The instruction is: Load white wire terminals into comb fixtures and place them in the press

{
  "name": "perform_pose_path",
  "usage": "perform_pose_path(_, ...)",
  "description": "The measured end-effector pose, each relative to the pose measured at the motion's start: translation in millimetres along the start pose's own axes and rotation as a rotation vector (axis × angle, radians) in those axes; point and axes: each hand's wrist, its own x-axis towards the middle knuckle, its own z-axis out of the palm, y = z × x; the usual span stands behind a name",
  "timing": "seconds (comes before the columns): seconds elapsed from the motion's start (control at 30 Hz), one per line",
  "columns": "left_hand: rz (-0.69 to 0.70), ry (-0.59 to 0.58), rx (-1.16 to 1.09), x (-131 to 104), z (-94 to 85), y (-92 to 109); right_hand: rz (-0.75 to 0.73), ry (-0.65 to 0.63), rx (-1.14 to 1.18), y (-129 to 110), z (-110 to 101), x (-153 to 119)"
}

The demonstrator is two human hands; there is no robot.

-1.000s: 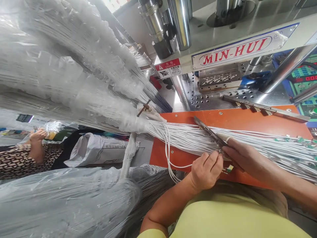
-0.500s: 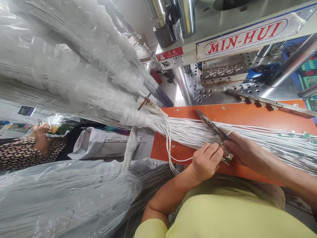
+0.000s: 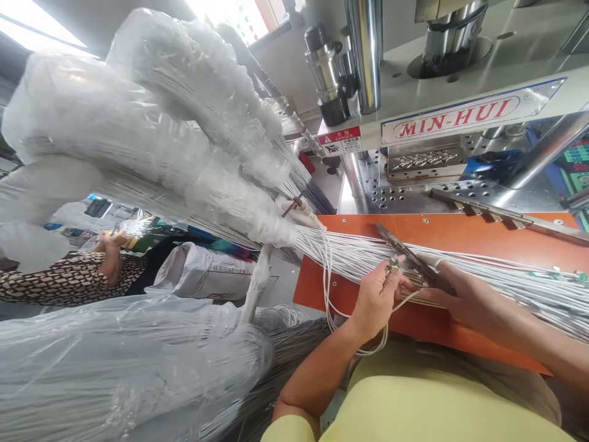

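Note:
My left hand (image 3: 376, 301) is closed in a pinch on a white cable (image 3: 405, 301), with a small green-and-metal connector (image 3: 393, 265) showing at its fingertips. The cable loops down below the wrist. My right hand (image 3: 469, 291) grips the near end of a narrow metal bar (image 3: 409, 255), which slants across the work. Small fittings along the bar are too blurred to tell. Beneath both hands runs a thick bundle of white cables (image 3: 354, 248), lying over an orange board (image 3: 322, 288). Green ends (image 3: 554, 273) of other cables show at the right.
Behind the board stands a press with a danger label (image 3: 341, 141) and a perforated metal bed (image 3: 386, 196). A second metal bar (image 3: 510, 215) lies along the board's back edge. Plastic-wrapped cable bundles (image 3: 184, 172) hang at the left. Another person's arm (image 3: 110, 261) is farther off.
My left hand has turned upward, bringing the green connector from beside the bar's near end to the bar's left side. The whole view has shifted, with the scene lower and further right.

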Motion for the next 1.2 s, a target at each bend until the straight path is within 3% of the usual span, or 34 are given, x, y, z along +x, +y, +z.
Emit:
perform_pose_path(0.23,0.048,0.127,0.085,3.0,-9.7,-0.4,0.069,-0.028,-0.105,-7.6,-2.6,-1.0)
perform_pose_path(0.37,0.199,0.284,0.345,4.8,-14.2,-5.4,0.032,-0.046,-0.136,-1.8,1.3,0.5)
perform_pose_path(0.47,0.244,0.371,0.374,3.9,-13.9,-11.4,0.016,-0.08,-0.119,3.1,4.5,3.1)
perform_pose_path(0.67,0.257,0.24,0.392,2.3,-14.4,-18.1,0.026,-0.128,-0.095,4.4,3.2,3.9)
perform_pose_path(0.93,0.321,0.188,0.434,2.9,-14.9,-15.9,0.037,-0.093,-0.107,-1.9,2.0,0.8)
perform_pose_path(1.07,0.457,0.173,0.52,1.4,-15.2,-20.2,0.023,-0.098,-0.087,1.6,2.8,1.3)
perform_pose_path(1.2,0.605,0.085,0.546,3.6,-15.6,-24.6,0.023,-0.113,-0.075,1.3,1.2,-0.3)
